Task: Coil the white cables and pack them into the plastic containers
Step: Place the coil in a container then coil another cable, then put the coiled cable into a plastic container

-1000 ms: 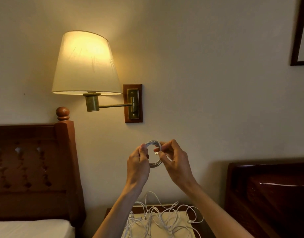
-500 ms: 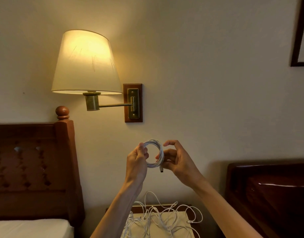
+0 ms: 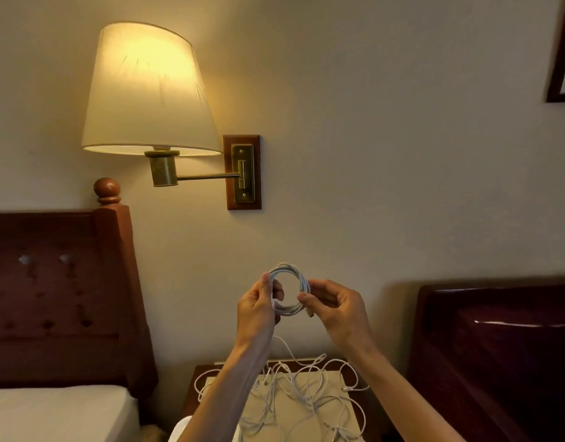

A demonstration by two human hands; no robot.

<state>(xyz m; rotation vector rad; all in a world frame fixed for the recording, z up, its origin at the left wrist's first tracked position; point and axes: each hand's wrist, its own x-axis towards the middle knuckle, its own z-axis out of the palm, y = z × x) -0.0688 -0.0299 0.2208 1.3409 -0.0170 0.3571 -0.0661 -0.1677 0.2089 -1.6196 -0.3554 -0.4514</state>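
Nearest to you, at the bottom edge of the view, loose white cables (image 3: 293,390) lie tangled on the top of a small wooden nightstand (image 3: 199,387), spread over a pale square sheet (image 3: 319,387) that covers its middle; some loops hang over the nightstand's left and right edges. Above this, you hold both hands up in the air. Your left hand (image 3: 257,309) grips the left side of a coiled white cable (image 3: 289,290), its fingers curled around the bundle. Your right hand (image 3: 333,309) pinches the right side of the same coil between thumb and fingers, and a short dark-tipped end hangs just below them. A wooden headboard (image 3: 61,295) stands on the left, a dark one (image 3: 498,342) on the right. Behind, a lit wall lamp (image 3: 147,90) hangs on the wall.
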